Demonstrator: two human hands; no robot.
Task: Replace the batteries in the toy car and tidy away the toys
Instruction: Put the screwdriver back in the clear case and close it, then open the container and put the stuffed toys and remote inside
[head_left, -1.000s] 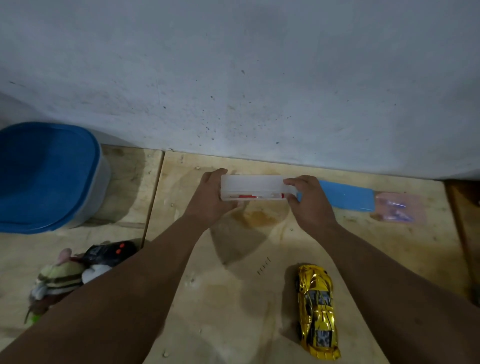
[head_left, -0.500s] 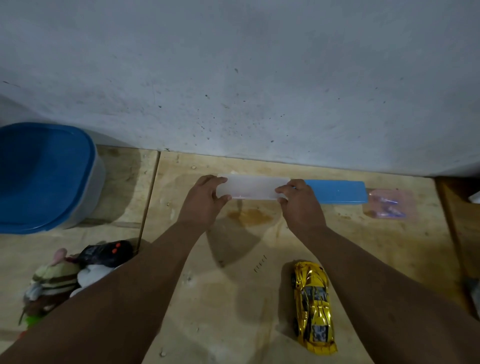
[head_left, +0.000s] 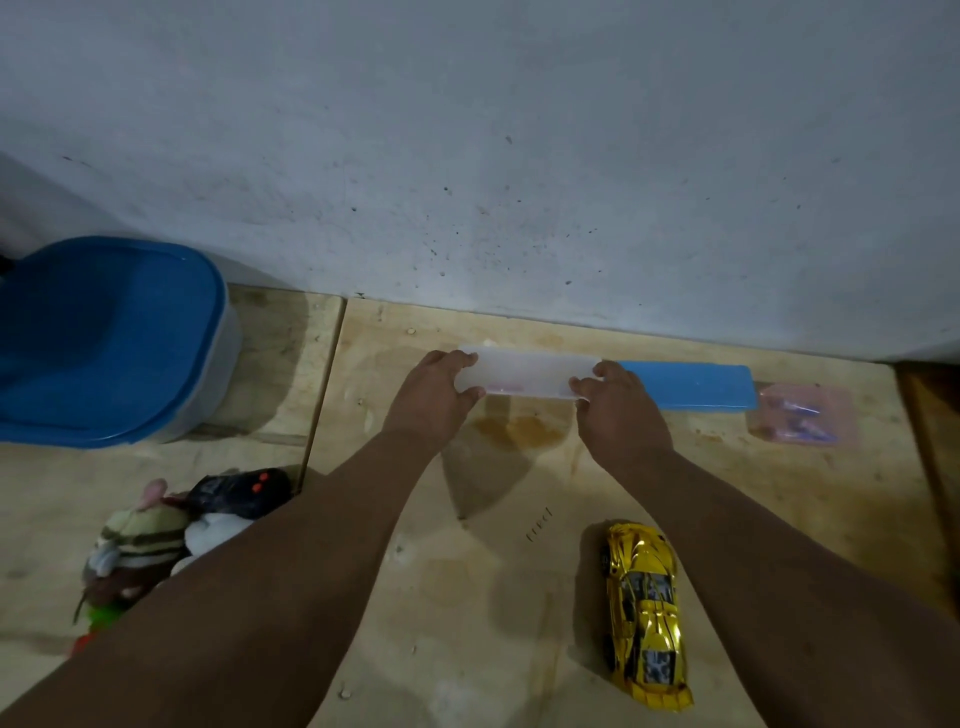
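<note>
Gripping clear case (head_left: 527, 375) ends, hands (head_left: 431, 397) (head_left: 621, 410).

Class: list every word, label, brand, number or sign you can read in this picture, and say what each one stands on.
No text can be read.
Board: a short row of dark marks, too small to read.
Pink packet: print blurred.
Gold car, remote, clear case, blue lid: no lettering shows.
</note>
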